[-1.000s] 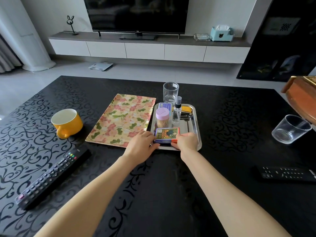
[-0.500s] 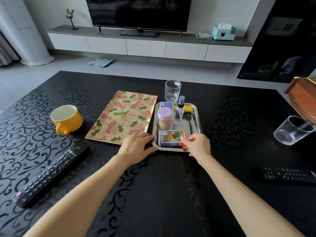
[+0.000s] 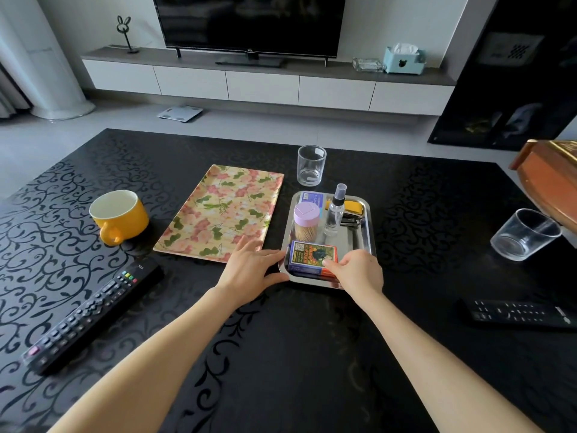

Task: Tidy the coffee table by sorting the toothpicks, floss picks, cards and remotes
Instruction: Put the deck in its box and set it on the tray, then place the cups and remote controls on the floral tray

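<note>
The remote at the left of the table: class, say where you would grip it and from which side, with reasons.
Grip the left remote across its narrow width near the middle, coming from above. It lies flat on the table, long and slim, both long edges free, so a thumb and fingers should probably fit either side.

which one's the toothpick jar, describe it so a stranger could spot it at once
On the black coffee table, find the steel tray right of the floral mat. The toothpick jar stands upright in it, just behind the card box. Only it has a lilac lid; the neighbouring spray bottle is clear.
</note>
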The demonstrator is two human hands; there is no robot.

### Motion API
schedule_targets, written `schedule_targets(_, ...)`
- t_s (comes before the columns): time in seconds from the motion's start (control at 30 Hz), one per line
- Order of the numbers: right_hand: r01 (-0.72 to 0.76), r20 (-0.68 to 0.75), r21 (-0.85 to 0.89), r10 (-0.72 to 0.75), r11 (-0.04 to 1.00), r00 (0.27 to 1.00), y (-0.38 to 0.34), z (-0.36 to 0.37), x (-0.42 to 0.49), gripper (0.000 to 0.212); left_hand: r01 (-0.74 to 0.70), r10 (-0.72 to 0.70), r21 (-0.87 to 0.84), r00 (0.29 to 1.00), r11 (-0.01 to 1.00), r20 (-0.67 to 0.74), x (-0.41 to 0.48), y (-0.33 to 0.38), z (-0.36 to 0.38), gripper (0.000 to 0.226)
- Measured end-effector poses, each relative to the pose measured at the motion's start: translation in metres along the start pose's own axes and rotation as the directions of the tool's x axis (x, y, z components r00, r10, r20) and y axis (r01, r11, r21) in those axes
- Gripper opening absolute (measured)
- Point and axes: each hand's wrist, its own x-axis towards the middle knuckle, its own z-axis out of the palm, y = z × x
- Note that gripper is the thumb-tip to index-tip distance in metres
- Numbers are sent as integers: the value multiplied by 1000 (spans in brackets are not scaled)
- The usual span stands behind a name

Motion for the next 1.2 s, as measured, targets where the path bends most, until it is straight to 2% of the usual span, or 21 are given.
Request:
schedule_targets(0.17, 53, -13, 11, -53, 999, 999, 10, -4, 0, 44, -23, 23, 32, 1000, 999, 5, 1, 3, -1, 85)
schedule_targets(0.3, 96, 4, 68, -97, 993, 995, 17, -9, -3, 32, -12, 11, 37, 1000, 999, 28, 1, 8, -6, 59)
schedule_targets(0.43, 148, -39, 71, -145, 987, 989, 10, -18, -9, 22, 6, -7, 58, 1000, 998, 11, -4, 10, -14, 58)
schedule_targets(0.57, 248, -99, 47, -242, 968, 965, -19, -28, -15, 21, 122, -117, 14, 974, 992, -194, -18, -14, -31, 41)
schedule_targets(0.67, 354, -118, 96, -343, 930, 932, -50, -26, -24, 19, 297, -284, -28, 877, 954, -387, -36, -51, -48, 28)
schedule_targets(0.77, 416, -86, 136, -408, 899, 909, -74, -12, -33, 19, 545, -524, -137, 662, 827, -536, -58, -92, -70, 27)
schedule_targets(0.83, 459, -42, 144, -458, 877, 888, -91, 3, -39, 18, 699, -709, -246, 508, 671, -489, -76, -125, -83, 32)
schedule_targets(0.9, 474, -11, 127, -476, 872, 879, -100, 12, -42, 19, 760, -845, -384, 411, 524, -342, -82, -151, -87, 33)
schedule_targets(0.93, 476, 11, 123, -481, 871, 877, -106, 17, -44, 19, 763, -878, -434, 400, 479, -264, -86, -163, -87, 33)
schedule_targets(1.0, 479, 55, 123, -488, 869, 871, -115, 22, -47, 19, 733, -870, -474, 455, 488, -192, -87, -174, -84, 36)
schedule_targets(1.07, 488, 81, 117, -498, 865, 863, -122, 29, -49, 19, 698, -847, -488, 488, 524, -211, -87, -178, -79, 37)
schedule_targets(1.2, 491, 101, 104, -500, 865, 860, -129, 41, -49, 18, 674, -838, -499, 460, 545, -293, -83, -182, -70, 26)
